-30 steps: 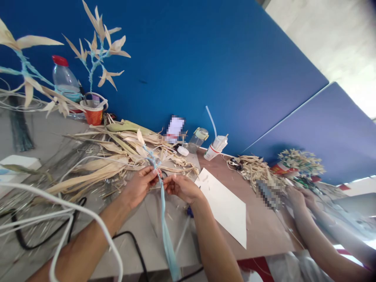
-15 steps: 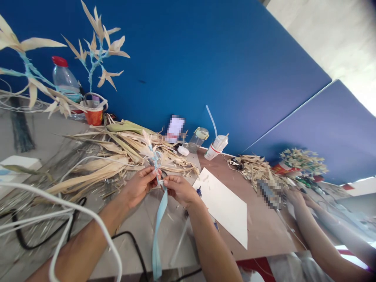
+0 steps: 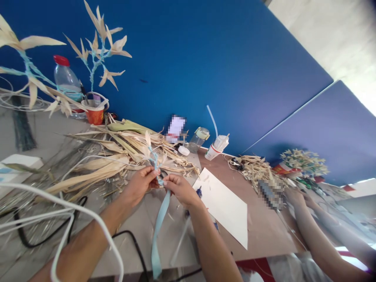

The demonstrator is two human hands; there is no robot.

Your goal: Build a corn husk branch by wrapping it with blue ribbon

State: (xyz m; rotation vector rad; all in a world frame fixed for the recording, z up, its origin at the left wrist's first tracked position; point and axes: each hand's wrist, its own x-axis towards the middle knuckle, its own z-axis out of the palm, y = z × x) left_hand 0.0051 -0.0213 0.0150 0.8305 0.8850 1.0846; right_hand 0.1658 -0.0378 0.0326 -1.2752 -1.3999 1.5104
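My left hand [image 3: 144,181] pinches the blue-wrapped stem [image 3: 154,159] of a small husk flower, its pale petals [image 3: 148,141] pointing up. Just to the right, my right hand [image 3: 178,188] grips a light blue ribbon [image 3: 159,231] close to the stem's lower end. From those fingers the ribbon's long loose part hangs past the table's front edge. Both hands are closed and nearly touching. Dry corn husks [image 3: 96,172] lie behind and left of them.
A white sheet [image 3: 226,207] lies to the right, with a paper cup [image 3: 216,147] and a clear jar [image 3: 199,139] behind. White cables [image 3: 88,213] loop at the front left. Another person's arms [image 3: 317,231] rest at the far right. Husk branches [image 3: 95,62] rise from a red cup [image 3: 94,115].
The small flower stem tilts slightly more to the left, and the ribbon below my right hand has shifted a little. Both hands keep their hold.
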